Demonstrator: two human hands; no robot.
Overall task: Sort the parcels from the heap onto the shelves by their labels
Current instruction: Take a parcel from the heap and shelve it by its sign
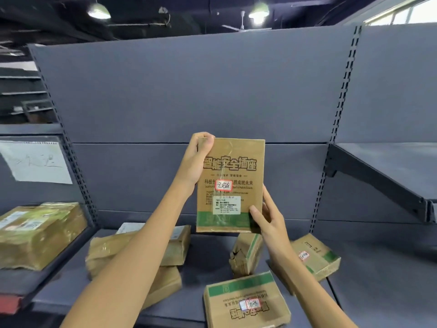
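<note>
Parcel box [230,185] is held upright above the heap [179,261], printed face toward the camera, presumably so its red-edged handwritten label [224,185] (between both grips) can be read. Left hand [197,159] pinches the top corner; right hand [269,216] pinches the bottom corner.

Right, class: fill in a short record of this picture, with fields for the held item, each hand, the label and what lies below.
held item: brown parcel, upright, printed face to camera
left hand: grips top left corner
right hand: holds lower right edge
label: red-bordered sticker, handwritten, unreadable
below: taped parcels on grey shelf
</note>
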